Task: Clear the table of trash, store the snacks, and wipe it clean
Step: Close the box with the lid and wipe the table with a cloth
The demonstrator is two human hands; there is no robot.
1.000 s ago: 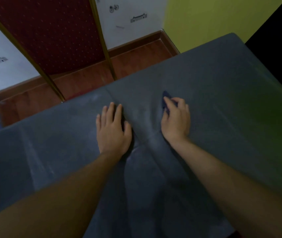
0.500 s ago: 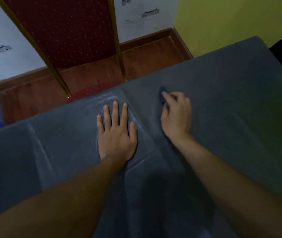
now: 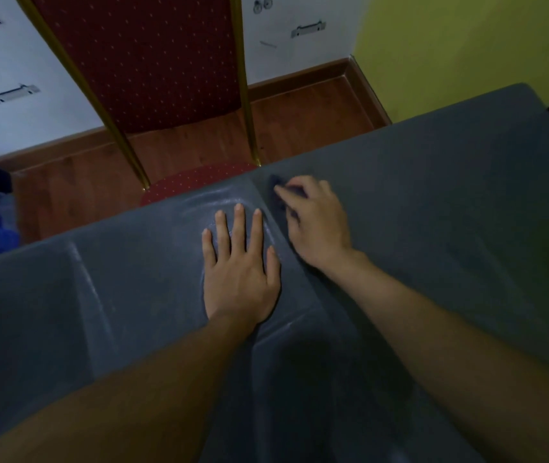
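Cloth: dark, bunched under the curled right hand at the surface far edge; left hand is spread flat, empty, alongside. Wrinkled covering is best pinned flat while strokes are drawn away from it.

Left hand flat on the table, just left of right hand. Under the right fingers, a cloth near the far edge. Behind that edge, a chair.
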